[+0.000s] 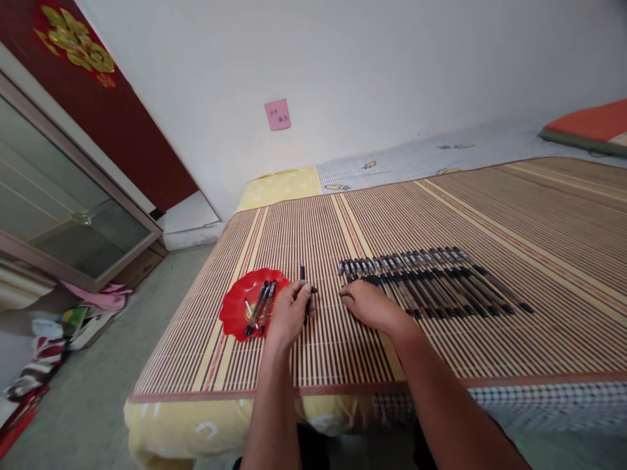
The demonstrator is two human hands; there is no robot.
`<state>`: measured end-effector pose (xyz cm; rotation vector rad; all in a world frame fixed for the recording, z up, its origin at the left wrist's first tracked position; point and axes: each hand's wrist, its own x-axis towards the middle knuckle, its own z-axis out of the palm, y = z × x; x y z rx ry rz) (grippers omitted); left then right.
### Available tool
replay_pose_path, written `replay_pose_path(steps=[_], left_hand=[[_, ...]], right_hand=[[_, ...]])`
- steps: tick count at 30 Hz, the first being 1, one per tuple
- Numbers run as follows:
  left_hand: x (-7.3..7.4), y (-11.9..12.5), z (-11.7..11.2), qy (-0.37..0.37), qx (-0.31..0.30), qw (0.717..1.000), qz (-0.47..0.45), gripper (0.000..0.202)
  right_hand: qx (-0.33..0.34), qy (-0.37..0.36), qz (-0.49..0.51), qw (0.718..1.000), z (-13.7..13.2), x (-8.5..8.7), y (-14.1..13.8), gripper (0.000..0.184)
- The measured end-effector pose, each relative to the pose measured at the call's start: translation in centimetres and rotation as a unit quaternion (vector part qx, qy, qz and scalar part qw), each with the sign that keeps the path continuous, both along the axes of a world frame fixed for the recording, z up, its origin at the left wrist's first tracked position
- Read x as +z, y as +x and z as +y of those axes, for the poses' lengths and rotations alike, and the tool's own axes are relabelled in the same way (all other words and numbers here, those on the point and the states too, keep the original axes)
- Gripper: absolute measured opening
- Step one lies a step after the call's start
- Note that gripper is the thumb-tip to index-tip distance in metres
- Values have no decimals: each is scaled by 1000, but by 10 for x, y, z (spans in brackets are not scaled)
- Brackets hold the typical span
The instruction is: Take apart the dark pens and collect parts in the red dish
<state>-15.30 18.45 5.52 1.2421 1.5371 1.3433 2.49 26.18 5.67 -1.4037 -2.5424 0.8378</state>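
Note:
My left hand (290, 314) is closed at the right edge of a red scalloped plate (230, 297). Its fingertips pinch a dark pen (302, 270), whose black end sticks up past them; a second dark tip pokes out to the right. Two dark pens (261, 307) and a small white stick lie in the plate. My right hand (366, 303) rests with bent fingers at the left end of a long row of black-capped pens (441, 281). It covers the lower part of the leftmost pens, and what its fingertips hold is hidden.
A striped bamboo mat (323, 228) covers the bed, its front edge close to me. Folded orange bedding (588, 123) lies at the back right. A pink note (277, 115) sticks to the wall. A glass-panelled door (73, 196) and clutter stand on the left.

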Motion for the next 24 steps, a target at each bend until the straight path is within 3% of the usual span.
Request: replay_pose_path(steps=[3, 7, 14, 19, 24], left_hand=[[-2, -2, 0, 2, 6, 1000, 8, 31], [-3, -2, 0, 0, 5, 1000, 9, 31], [-3, -2, 0, 4, -5, 1000, 2, 31], [-4, -3, -1, 3, -1, 1000, 2, 32], [-2, -2, -1, -9, 2, 1000, 9, 31]], right_hand=[[-7, 23, 17, 1000, 2, 3, 3, 36], [-58, 30, -39, 997, 3, 3, 4, 31], [-32, 32, -54, 997, -6, -2, -13, 23], [-3, 34, -31, 999, -4, 0, -9, 21], [-32, 43, -55, 997, 0, -2, -2, 21]])
